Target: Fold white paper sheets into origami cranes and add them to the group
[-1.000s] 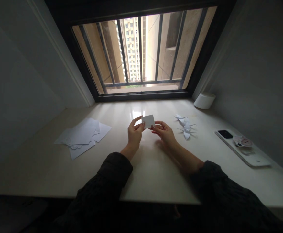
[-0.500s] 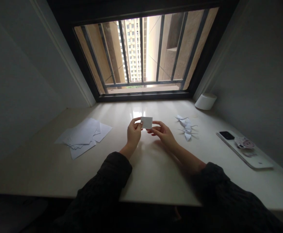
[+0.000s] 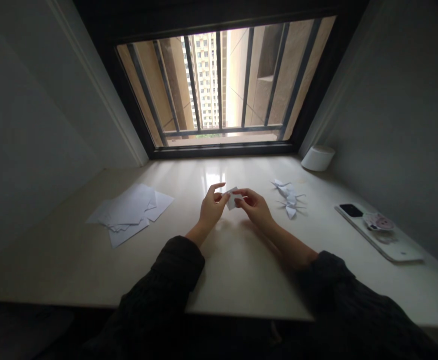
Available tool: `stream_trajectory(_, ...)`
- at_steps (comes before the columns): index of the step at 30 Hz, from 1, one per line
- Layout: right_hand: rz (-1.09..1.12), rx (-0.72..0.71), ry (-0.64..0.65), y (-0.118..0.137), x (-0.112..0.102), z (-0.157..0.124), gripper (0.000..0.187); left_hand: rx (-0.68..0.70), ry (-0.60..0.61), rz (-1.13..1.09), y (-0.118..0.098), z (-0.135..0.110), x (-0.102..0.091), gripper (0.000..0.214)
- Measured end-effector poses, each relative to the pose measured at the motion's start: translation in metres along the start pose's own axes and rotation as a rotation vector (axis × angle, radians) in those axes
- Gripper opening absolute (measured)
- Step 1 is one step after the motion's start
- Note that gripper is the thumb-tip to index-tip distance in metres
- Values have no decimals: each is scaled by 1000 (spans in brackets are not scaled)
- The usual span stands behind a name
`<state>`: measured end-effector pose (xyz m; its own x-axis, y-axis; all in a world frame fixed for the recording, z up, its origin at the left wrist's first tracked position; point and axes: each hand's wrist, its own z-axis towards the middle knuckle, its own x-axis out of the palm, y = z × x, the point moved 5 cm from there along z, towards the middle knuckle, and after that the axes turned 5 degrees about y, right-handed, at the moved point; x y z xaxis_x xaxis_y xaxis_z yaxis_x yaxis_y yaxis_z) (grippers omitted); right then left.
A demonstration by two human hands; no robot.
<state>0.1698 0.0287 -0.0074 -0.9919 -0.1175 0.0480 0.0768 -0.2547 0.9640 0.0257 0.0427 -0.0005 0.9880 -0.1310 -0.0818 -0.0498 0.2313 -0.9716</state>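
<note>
Two hands share one small white paper piece (image 3: 232, 202): the right hand (image 3: 256, 207) pinches its right side, thumb and fingers nearly closed, while the left hand (image 3: 211, 206) grips its left edge more loosely — index finger raised. It is between them, over the middle of the pale counter (image 3: 234, 270). Several folded paper figures (image 3: 288, 194) — overlapping, exact count unclear — lie right, one phone (image 3: 382, 235) beyond; loose sheets (image 3: 126, 205) lie left. One barred window (image 3: 224, 150) stands behind.

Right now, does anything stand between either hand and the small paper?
Nothing visible does: the left hand and right hand both touch the small paper. The folded paper shapes lie apart, to the right.
</note>
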Motion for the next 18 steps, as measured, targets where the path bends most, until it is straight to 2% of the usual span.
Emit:
stream_trajectory(4, 14, 15, -50, 4, -2, -1, 37, -24, 27, -87, 1, 1, 3, 46)
stream_trajectory(10, -34, -67, -76, 4, -5, 0, 50, 0, 1, -109, -10, 0, 1, 35)
stream_trajectory(18, -50, -93, -62, 7, -8, 0, 47, 46, 58, -80, -13, 2, 0, 28)
